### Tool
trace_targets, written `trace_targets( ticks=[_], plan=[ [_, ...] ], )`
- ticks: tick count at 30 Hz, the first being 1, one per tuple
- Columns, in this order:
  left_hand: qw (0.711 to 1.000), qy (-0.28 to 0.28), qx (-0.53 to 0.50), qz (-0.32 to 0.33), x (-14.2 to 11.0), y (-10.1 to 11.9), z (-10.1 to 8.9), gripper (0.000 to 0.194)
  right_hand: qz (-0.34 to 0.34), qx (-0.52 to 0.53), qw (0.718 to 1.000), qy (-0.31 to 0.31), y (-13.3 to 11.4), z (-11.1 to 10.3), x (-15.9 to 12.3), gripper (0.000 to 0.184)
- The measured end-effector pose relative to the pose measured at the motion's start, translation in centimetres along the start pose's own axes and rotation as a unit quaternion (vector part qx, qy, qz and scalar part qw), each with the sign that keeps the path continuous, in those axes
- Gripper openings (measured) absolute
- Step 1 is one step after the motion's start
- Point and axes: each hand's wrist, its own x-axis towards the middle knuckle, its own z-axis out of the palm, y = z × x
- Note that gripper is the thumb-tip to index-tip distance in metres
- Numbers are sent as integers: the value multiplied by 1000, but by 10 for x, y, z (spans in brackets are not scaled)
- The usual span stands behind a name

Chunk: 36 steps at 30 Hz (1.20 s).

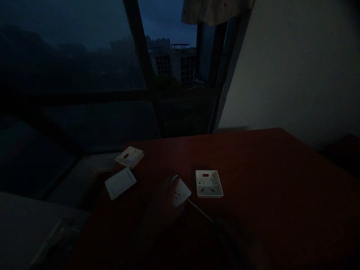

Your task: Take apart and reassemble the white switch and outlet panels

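Observation:
The scene is very dark. My left hand (163, 202) rests on a white socket plate (181, 193) on the red table (267, 180), fingers curled over its left edge. My right hand (225, 228) is a dim shape low in the view and holds a thin tool (199, 210) whose pale shaft points at the socket plate. Just right of the plate lies an open white mounting box (208, 183).
A white switch plate (120, 183) and a second mounting box (129, 156) lie near the table's left edge. A large window (112, 75) with dark frames stands behind, a pale wall (295, 67) to the right. A pale ledge (33, 225) is at lower left.

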Motion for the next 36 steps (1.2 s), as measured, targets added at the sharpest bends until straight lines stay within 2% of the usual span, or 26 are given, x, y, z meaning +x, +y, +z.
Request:
trace_targets(
  ticks=[5, 10, 16, 20, 23, 28, 36],
  plan=[
    [999, 26, 11, 19, -1, 0, 2, 69, -38, -45, 997, 44, 0, 3, -1, 34],
    [998, 42, 30, 28, -2, -1, 4, 65, -52, -46, 996, 62, -3, 6, -2, 34],
    [999, 33, 34, 23, 0, -3, 4, 65, 8, 14, 1000, 10, -14, 2, 2, 35],
    [999, 9, 21, 47, -1, 5, 1, 65, 39, 58, 997, -26, -23, -3, 8, 35],
    [998, 2, 3, 57, -2, 10, 0, 67, 39, 50, 998, -22, -25, -1, 8, 37],
    [999, -3, -33, 25, 0, 7, -1, 69, 36, 43, 998, -11, -21, 6, 1, 38],
    [991, -11, -133, -7, 1, 7, -11, 67, 107, 126, 986, -18, -24, -5, 7, 36]
  ],
)
